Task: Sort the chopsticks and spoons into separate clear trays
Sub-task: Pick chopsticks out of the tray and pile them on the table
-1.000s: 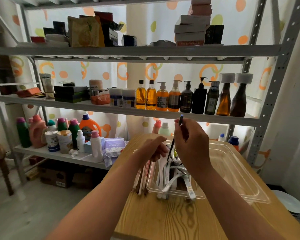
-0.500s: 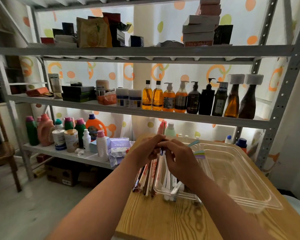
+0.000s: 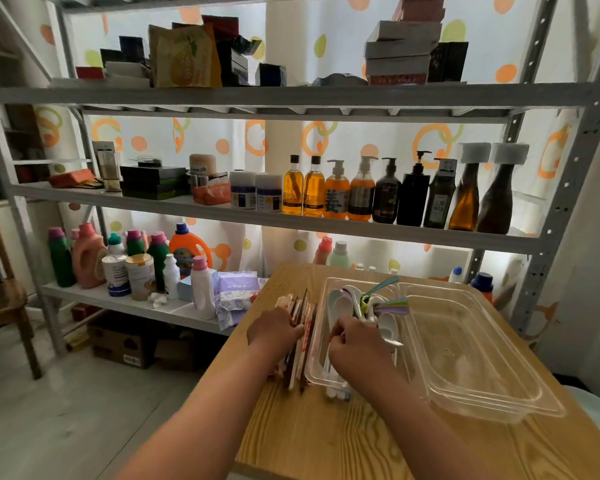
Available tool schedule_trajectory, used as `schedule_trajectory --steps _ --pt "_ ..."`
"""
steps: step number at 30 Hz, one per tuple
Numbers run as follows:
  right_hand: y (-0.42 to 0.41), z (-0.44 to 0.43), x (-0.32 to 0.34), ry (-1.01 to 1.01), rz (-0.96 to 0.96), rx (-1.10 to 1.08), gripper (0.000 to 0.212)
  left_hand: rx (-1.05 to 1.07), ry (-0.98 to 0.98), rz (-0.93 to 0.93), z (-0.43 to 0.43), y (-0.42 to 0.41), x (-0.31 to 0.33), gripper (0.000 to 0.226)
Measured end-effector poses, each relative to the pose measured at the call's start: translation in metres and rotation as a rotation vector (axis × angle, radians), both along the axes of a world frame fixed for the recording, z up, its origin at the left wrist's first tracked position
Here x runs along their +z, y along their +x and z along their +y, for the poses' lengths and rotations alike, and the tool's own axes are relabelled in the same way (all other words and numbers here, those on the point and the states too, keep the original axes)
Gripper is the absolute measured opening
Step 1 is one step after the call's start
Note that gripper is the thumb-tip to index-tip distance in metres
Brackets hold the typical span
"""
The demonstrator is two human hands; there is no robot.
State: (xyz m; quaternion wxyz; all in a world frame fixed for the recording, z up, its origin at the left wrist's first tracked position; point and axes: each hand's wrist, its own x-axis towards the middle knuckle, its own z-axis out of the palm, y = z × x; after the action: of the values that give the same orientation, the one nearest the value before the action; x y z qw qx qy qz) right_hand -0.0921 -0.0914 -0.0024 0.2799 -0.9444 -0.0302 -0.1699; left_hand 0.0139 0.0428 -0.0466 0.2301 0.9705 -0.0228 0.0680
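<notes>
Left hand [image 3: 274, 329]: fingers curl over chopsticks [image 3: 300, 368] lying on table [image 3: 326, 445], just left of narrow clear tray [image 3: 357, 281]. Right hand [image 3: 355, 341]: fingers curled inside tray among spoons [image 3: 343, 304]; grasp cannot be told.

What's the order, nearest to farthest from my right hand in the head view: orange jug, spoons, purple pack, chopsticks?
1. spoons, in the tray, at the right hand.
2. chopsticks, left of the tray.
3. purple pack, farther left.
4. orange jug, farthest, back left.
</notes>
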Motion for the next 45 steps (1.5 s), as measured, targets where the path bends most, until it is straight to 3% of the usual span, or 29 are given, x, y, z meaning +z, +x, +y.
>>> schedule_trajectory --steps 16,21,27,31,38,45 --pt "0.008 -0.03 -0.007 -0.29 0.262 -0.238 0.029 -0.029 0.221 0.051 -0.016 -0.006 -0.01 0.04" --pt "0.024 -0.026 -0.021 -0.258 0.249 -0.137 0.026 -0.045 0.148 0.002 -0.012 -0.008 -0.007 0.028" --pt "0.042 -0.025 -0.024 -0.268 0.323 -0.085 0.029 -0.001 -0.145 -0.039 -0.018 -0.002 0.009 0.026" --pt "0.049 -0.03 -0.036 -0.214 0.266 -0.123 0.025 -0.055 -0.263 -0.043 -0.037 -0.002 0.021 0.026" --pt "0.048 -0.034 -0.044 -0.158 0.274 -0.137 0.024 -0.049 -0.229 -0.046 -0.064 -0.006 0.008 0.047" --pt "0.052 -0.035 -0.046 -0.116 0.411 -0.165 0.027 -0.085 -0.253 -0.125 -0.065 -0.009 0.003 0.029"
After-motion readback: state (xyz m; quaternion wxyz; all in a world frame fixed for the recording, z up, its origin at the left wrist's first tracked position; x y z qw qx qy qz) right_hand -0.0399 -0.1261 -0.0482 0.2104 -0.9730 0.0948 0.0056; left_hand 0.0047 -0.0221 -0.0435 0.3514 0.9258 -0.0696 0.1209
